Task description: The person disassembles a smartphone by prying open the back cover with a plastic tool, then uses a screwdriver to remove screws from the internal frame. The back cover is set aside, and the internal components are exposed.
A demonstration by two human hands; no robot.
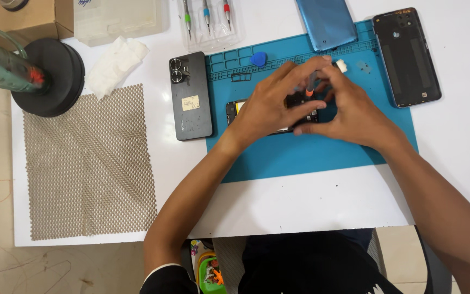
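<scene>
Both forearms are bare. A black short sleeve [165,275] with a thin white edge is seen on the left arm; dark clothing [311,267] is worn.

Lighting's pretty friendly here: bright, even and diffuse, looks like it's coming from overhead, so you only get soft shadows tucked under your left hand [270,103] and right hand [349,109] on the blue mat [300,158]. The white table [311,201] runs close to blown out near the top right, and there's a mild sheen on the blue phone cover [325,22]. Focus is decent mid-frame, but your fingertips look a bit smeared. Straight edges bow slightly toward the corners.
</scene>
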